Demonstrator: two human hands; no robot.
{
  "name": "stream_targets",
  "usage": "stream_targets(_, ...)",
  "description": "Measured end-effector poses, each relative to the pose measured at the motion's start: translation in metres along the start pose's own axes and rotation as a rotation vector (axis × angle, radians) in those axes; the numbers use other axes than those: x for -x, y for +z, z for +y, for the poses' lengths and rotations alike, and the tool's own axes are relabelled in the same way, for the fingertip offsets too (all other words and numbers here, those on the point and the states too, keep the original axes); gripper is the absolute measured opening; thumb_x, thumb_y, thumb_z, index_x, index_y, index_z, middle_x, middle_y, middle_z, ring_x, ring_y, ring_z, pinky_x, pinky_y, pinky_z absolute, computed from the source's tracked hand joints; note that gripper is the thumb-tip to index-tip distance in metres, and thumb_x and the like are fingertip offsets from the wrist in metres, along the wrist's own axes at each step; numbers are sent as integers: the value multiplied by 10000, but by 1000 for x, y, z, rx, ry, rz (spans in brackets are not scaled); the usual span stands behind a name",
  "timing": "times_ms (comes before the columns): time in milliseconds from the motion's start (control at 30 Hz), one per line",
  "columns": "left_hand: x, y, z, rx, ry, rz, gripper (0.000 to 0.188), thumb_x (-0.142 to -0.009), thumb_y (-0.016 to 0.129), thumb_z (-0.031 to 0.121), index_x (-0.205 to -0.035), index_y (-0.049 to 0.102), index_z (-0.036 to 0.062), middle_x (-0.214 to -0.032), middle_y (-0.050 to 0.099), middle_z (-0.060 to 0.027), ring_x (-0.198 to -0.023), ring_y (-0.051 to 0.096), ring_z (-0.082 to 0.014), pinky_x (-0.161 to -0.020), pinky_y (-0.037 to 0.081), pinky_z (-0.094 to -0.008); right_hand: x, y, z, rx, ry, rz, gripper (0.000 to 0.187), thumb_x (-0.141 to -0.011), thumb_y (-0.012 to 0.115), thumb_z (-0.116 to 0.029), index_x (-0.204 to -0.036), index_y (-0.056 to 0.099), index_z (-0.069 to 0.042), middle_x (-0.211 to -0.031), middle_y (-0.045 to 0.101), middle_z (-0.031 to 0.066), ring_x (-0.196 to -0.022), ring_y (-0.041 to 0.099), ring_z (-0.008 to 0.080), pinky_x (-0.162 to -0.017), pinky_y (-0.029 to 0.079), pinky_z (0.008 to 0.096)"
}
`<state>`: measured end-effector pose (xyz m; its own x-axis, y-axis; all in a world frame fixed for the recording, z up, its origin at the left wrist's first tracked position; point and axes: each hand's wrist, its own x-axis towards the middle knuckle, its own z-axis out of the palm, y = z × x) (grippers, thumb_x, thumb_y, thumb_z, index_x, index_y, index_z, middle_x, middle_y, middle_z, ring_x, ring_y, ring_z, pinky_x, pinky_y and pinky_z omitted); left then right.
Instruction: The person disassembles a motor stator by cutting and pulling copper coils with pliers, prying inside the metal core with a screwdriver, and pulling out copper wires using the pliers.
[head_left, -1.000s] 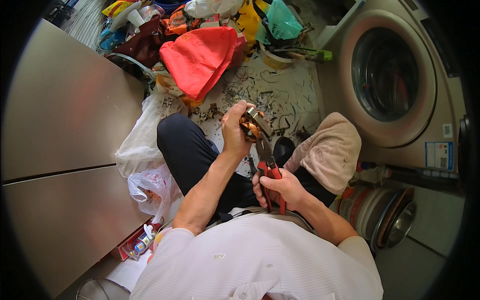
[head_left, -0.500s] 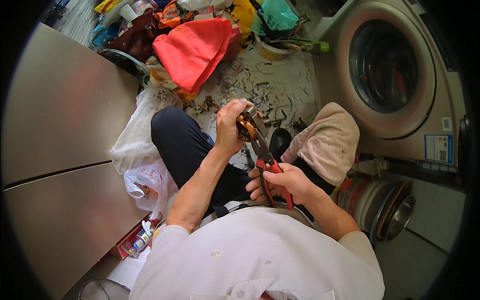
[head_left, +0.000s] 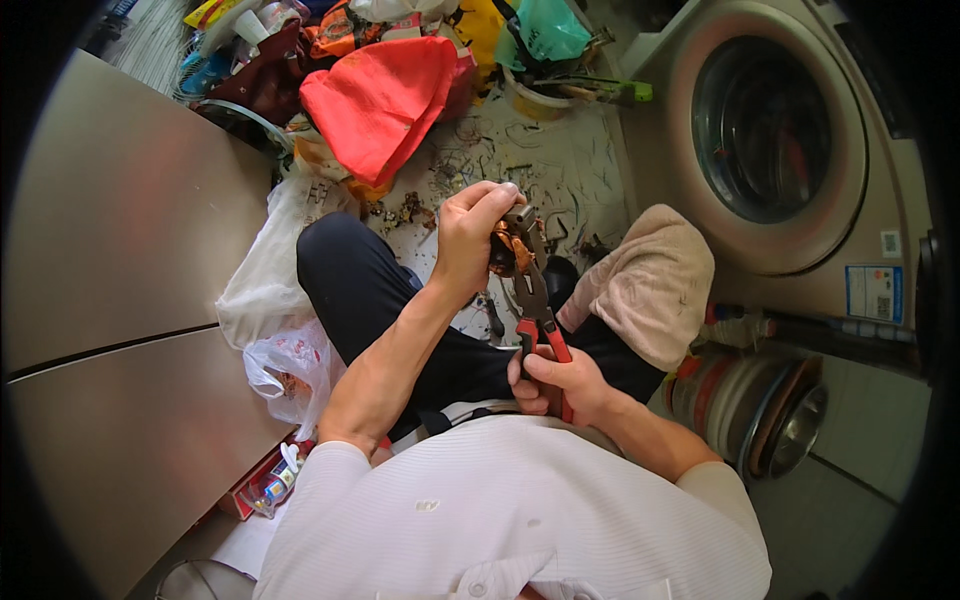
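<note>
My left hand [head_left: 466, 240] is closed around a metal part with copper wire windings [head_left: 520, 252], its thumb along the part's upper edge. The hand hides most of this part. Red-and-black-handled pliers [head_left: 534, 300] point up at it, and their jaws sit on the copper wire. My right hand [head_left: 572, 382] is wrapped round the plier handles, which are close together. Both hands are in front of my body, above the space between my bent legs.
Wire scraps and small bits [head_left: 480, 150] litter the floor ahead. Beyond them lie a red bag [head_left: 380, 105] and a tub [head_left: 540, 102]. A washing machine [head_left: 690, 200] stands right, a metallic cabinet [head_left: 130, 230] left. A pinkish cloth [head_left: 655, 285] covers my right knee.
The plier handles have come together in my right hand. The pliers stand more upright, and the copper-wound part in my left hand has shifted slightly right.
</note>
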<state>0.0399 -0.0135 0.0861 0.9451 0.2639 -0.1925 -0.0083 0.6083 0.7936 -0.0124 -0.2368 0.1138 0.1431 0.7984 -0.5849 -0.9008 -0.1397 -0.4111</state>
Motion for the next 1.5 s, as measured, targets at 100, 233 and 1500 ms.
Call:
stream_targets(100, -12, 2, 8, -77, 41, 9, 286, -965, 578, 228, -925, 666, -41, -813, 699, -134, -688, 676, -181, -655, 560, -305, -13, 3, -2, -120, -14, -141, 282, -1017, 615, -343, -1040, 606, -63, -741, 431, 3, -608, 368, 112, -561, 330, 276)
stream_targets(233, -27, -1, 25, -87, 52, -29, 292, -949, 562, 217, -918, 675, -50, -807, 702, -139, -674, 673, -173, -643, 556, -298, -30, 10, -3, -257, -22, -320, 259, -1033, 598, -344, -996, 587, -88, -711, 316, -42, -578, 273, 89, -541, 281, 266)
stream_targets(1500, -47, 16, -94, -85, 191, 517, 257, -954, 741, 251, -983, 619, 26, -879, 643, -8, -743, 566, -76, -695, 467, -238, -67, -20, -17, -390, -183, 264, 273, -1050, 559, -301, -854, 497, -121, -648, 366, -63, -516, 333, 77, -482, 297, 243)
